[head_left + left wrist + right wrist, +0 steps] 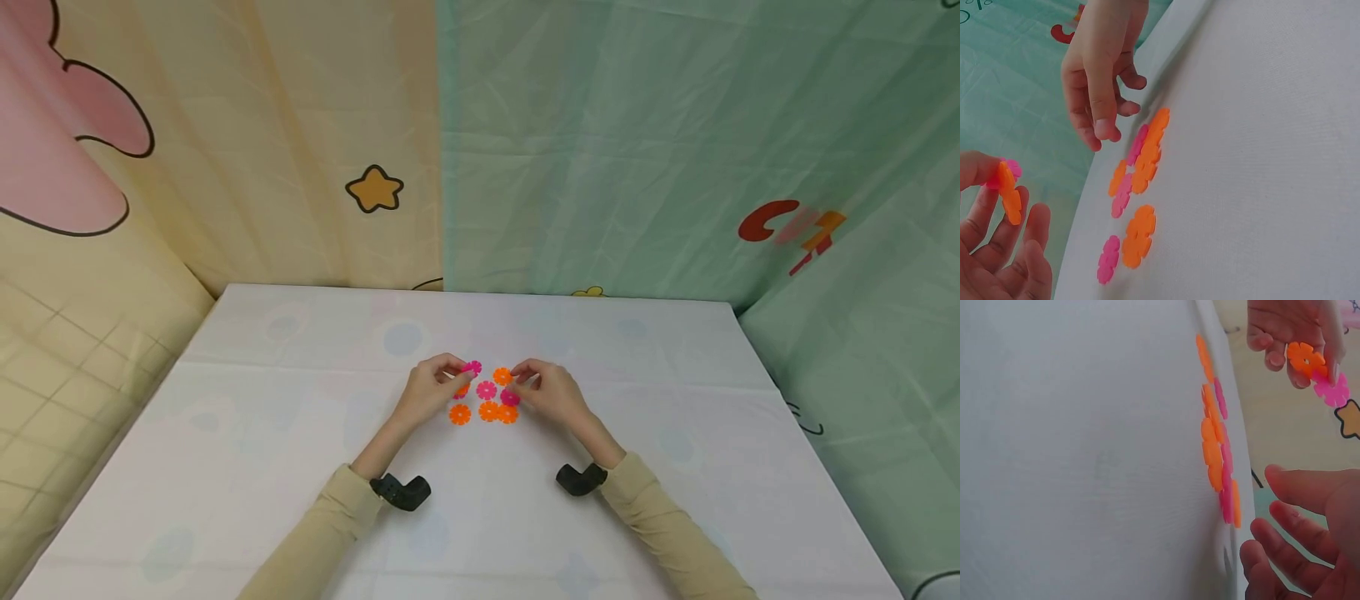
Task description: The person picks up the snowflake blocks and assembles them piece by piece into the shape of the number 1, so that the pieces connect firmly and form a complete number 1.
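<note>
Pinching a pink flower piece (1335,394) and an orange flower piece (1304,357) that are meeting at their edges, our left hand (429,392) is holding the pair above the white table (262,467). Between our hands, loose pieces (460,414), orange and pink, are lying near one another. At right, our right hand (551,392) is hovering beside them, thumb and fingers parted, gripping nothing. We are probably joining pieces; the next move is likely calling for our right fingers to take another.

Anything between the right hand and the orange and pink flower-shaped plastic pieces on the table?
Nothing visible. The right hand hovers by the flower-shaped pieces; the left hand, holding a pink and orange pair, is to their left.
</note>
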Demonstrator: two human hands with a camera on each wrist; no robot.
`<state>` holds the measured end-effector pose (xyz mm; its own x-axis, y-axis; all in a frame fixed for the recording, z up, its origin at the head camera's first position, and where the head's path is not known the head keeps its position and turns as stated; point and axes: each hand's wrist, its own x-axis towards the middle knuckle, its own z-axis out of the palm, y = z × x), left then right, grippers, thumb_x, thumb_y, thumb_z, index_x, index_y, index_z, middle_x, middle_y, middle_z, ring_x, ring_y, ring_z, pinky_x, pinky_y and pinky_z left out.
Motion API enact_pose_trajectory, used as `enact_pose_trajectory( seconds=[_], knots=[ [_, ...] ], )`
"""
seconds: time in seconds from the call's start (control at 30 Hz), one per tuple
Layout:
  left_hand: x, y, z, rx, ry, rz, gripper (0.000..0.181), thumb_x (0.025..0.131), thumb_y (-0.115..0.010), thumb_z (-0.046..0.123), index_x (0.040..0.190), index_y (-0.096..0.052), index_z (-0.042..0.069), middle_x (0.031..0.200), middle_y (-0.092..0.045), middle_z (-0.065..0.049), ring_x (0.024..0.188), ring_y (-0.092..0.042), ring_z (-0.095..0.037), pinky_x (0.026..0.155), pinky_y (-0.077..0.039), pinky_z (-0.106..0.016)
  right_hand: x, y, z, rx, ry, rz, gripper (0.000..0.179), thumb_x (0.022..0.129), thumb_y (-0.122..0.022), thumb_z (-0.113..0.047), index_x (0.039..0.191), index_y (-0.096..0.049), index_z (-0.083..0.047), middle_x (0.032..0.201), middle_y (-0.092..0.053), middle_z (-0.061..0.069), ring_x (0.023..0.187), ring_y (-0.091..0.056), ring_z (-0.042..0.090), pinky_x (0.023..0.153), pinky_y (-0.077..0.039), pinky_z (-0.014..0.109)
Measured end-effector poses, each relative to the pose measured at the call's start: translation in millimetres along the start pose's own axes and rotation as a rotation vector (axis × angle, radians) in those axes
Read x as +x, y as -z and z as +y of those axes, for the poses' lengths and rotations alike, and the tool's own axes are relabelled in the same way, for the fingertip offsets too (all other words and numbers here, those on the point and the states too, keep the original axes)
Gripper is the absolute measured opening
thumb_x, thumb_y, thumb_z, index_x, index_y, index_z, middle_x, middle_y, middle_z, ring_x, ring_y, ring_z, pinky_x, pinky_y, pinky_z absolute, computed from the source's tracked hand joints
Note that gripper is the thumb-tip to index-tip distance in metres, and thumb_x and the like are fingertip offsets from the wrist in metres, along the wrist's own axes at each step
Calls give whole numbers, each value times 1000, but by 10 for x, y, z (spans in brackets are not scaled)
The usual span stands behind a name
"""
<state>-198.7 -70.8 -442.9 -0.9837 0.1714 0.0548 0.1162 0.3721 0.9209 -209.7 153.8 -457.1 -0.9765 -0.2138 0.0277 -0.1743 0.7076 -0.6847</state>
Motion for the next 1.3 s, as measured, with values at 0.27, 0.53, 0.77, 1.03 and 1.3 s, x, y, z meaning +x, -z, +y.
enact_pose_trajectory(
  seconds=[0.27, 0.53, 0.77, 1.03, 1.3],
  knots=[
    [-15, 16, 12, 7, 10, 8, 14, 89, -66, 18, 96, -67, 6, 84, -67, -9, 67, -55, -15, 57, -45, -21, -25, -5, 37, -36, -29, -61, 25, 81, -76, -26, 101, -69, -13, 87, -66, -1, 69, -51, 13, 60, -42, 24],
    [-18, 21, 21, 4, 9, 22, 14, 90, -65, 18, 97, -66, 5, 85, -66, -9, 65, -53, -16, 55, -44, -20, -33, 4, 11, -49, 1, -100, 27, 78, -79, -23, 100, -70, -11, 87, -67, 0, 71, -52, 12, 64, -44, 24],
    [-27, 17, 29, -2, 9, 31, 14, 90, -65, 17, 97, -66, 5, 86, -66, -9, 65, -54, -16, 56, -45, -20, -23, -5, -7, -82, -36, -117, 28, 77, -81, -23, 101, -72, -11, 88, -67, 0, 71, -53, 12, 65, -44, 24],
    [-34, 7, 15, 0, 16, 37, 17, 90, -66, 17, 101, -67, 4, 87, -65, -10, 68, -54, -16, 57, -45, -19, -13, 0, -12, -67, -33, -112, 29, 75, -82, -21, 97, -66, -11, 87, -65, 0, 71, -51, 14, 64, -43, 25],
    [-53, 12, -8, 1, 25, 41, 19, 90, -66, 16, 105, -69, 4, 90, -66, -10, 70, -56, -16, 60, -46, -19, -16, -22, -7, -15, -26, -111, 22, 82, -75, -18, 101, -65, -11, 83, -63, 1, 67, -51, 14, 60, -43, 24]
  ],
)
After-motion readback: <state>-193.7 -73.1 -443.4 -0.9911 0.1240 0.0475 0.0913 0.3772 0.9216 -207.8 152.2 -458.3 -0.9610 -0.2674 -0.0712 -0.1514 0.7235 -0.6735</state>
